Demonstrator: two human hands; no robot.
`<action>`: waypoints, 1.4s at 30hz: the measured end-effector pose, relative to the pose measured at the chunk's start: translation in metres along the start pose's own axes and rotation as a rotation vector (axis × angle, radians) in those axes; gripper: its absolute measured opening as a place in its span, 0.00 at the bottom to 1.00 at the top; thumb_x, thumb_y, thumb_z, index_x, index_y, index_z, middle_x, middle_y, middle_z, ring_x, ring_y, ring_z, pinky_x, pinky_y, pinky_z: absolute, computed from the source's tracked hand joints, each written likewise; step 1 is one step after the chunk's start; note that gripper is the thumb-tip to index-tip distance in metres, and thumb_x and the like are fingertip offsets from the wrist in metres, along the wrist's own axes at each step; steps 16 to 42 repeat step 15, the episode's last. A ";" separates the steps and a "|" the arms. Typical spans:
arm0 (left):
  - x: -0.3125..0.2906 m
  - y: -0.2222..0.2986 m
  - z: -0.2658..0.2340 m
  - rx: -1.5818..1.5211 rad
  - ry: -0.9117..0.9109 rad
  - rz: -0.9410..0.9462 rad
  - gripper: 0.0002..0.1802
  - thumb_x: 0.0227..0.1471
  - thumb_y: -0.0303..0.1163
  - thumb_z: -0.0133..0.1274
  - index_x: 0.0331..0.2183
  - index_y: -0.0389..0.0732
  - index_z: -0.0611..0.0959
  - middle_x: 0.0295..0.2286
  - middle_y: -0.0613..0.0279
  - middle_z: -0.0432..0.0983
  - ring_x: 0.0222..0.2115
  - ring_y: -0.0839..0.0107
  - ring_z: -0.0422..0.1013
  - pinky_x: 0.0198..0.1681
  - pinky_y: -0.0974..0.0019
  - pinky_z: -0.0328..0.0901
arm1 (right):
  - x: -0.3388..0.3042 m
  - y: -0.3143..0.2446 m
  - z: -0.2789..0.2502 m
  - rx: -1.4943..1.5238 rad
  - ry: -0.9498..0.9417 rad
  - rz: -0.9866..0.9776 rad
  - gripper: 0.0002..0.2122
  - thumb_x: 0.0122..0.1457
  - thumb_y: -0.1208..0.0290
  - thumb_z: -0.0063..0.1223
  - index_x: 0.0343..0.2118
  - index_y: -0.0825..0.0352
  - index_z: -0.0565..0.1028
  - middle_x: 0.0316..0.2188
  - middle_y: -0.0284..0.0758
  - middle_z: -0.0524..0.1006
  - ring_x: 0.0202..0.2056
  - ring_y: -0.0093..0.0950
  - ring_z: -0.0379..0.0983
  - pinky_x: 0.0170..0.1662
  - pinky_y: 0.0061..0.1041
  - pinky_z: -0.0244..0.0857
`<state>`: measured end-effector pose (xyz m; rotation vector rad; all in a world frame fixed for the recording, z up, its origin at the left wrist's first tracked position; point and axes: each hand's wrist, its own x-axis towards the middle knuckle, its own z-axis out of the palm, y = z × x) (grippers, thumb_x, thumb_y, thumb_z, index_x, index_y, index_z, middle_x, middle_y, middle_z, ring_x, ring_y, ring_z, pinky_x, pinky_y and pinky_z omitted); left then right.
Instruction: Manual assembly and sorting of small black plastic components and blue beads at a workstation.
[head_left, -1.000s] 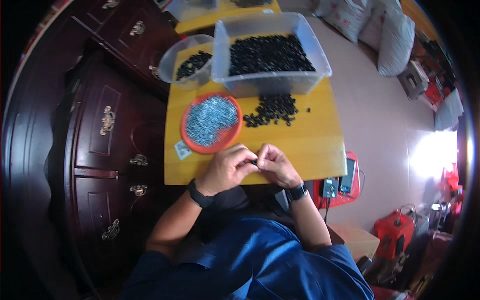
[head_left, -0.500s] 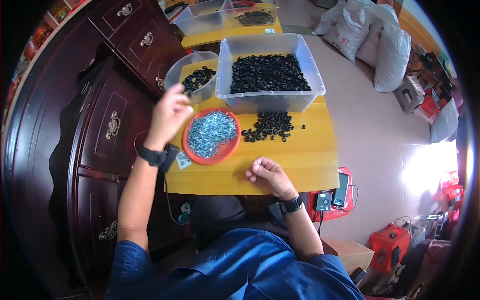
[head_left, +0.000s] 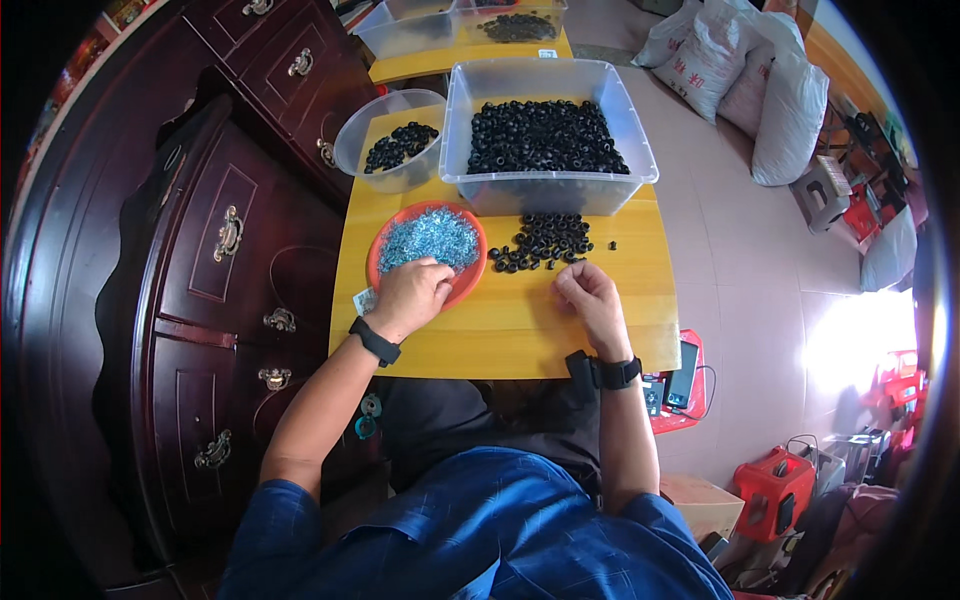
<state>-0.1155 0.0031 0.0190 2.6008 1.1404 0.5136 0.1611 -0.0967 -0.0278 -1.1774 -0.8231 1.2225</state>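
My left hand rests on the near rim of an orange plate filled with small blue-grey metal pieces, fingers curled into them. My right hand sits on the yellow table just below a loose pile of small black rings, fingers bent; whether it holds a ring is hidden. Behind the pile stands a large clear bin full of black rings. A round clear bowl with some black rings is at the back left.
A dark wooden cabinet with brass handles runs along the left of the table. A second yellow table with clear bins stands behind. White sacks lie on the floor at right. A red tray with a phone sits below the table's right edge.
My left hand came back from the round bowl at the back left down to the orange plate. My right hand moved slightly up toward the loose rings.
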 end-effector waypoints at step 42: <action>0.002 -0.012 0.004 0.101 -0.121 0.068 0.06 0.49 0.29 0.56 0.29 0.44 0.88 0.28 0.57 0.78 0.30 0.54 0.77 0.34 0.52 0.71 | 0.031 0.003 0.040 -0.832 0.088 -0.276 0.12 0.49 0.71 0.63 0.38 0.63 0.79 0.28 0.35 0.79 0.30 0.33 0.79 0.37 0.32 0.72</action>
